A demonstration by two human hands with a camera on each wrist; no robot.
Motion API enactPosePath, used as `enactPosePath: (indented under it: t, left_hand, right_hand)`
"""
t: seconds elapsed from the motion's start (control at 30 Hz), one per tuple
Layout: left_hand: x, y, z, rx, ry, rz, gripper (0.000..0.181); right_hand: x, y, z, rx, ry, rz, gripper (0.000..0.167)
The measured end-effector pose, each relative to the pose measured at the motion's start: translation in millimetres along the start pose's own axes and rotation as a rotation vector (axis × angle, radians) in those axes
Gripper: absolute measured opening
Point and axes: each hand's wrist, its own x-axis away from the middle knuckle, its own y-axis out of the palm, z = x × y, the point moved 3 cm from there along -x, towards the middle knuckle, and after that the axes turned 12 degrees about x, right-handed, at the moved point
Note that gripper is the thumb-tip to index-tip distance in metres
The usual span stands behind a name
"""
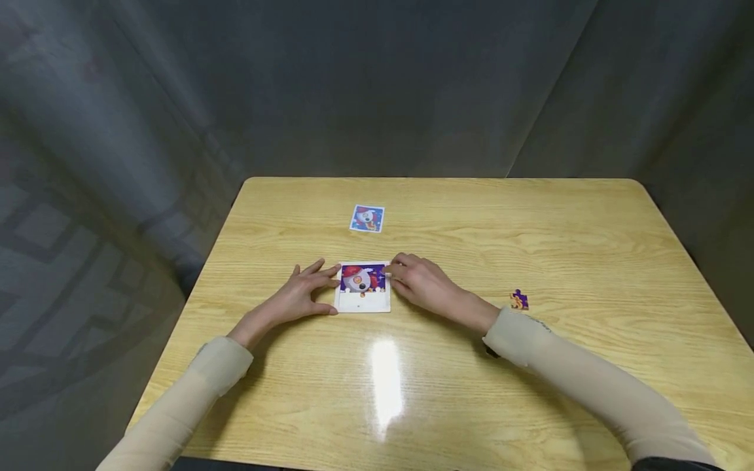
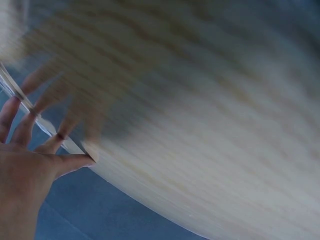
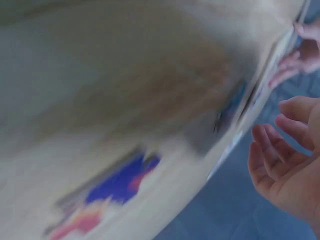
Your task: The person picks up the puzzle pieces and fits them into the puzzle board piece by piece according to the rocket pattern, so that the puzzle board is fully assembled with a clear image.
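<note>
A white square puzzle tray (image 1: 363, 303) lies on the table, its upper part filled with joined pieces (image 1: 357, 280) showing a grey face and red hat on purple; its lower strip is bare white. My left hand (image 1: 299, 292) rests at the tray's left edge, fingers spread, and the left wrist view shows the same hand (image 2: 31, 165) with fingertips along that edge. My right hand (image 1: 428, 284), fingers bent, touches the tray's upper right corner with the index fingertip over the pieces. In the right wrist view this hand (image 3: 290, 155) has loosely curled fingers and no piece visible in them.
A loose purple and orange puzzle piece (image 1: 519, 300) lies to the right of the tray, near my right sleeve; it shows large and blurred in the right wrist view (image 3: 117, 182). A small picture card (image 1: 367, 218) lies behind the tray. Grey curtains (image 1: 389, 91) hang beyond the wooden table.
</note>
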Motion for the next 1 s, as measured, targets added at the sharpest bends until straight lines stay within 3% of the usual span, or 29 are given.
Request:
enactPosePath:
  t: [0.23, 0.5, 0.73, 1.0]
  left_hand:
    - [-0.3, -0.1, -1.0, -0.001, -0.003, -0.008, 0.058]
    - [-0.7, -1.4, -0.7, -0.004, 0.006, -0.009, 0.057]
    - [-0.8, -1.7, 0.6, -0.017, 0.019, 0.000, 0.055]
    - [-1.1, -0.2, 0.0, -0.011, 0.026, 0.009, 0.054]
  right_hand:
    - [26.1, -19, 26, -0.065, 0.197, -0.020, 0.035]
    - [55.7, -21, 33, -0.212, 0.371, -0.127, 0.052]
    - [69.1, -8, 27, -0.281, 0.344, -0.136, 0.060]
    - [68.9, -2, 23, -0.349, 0.357, -0.125, 0.064]
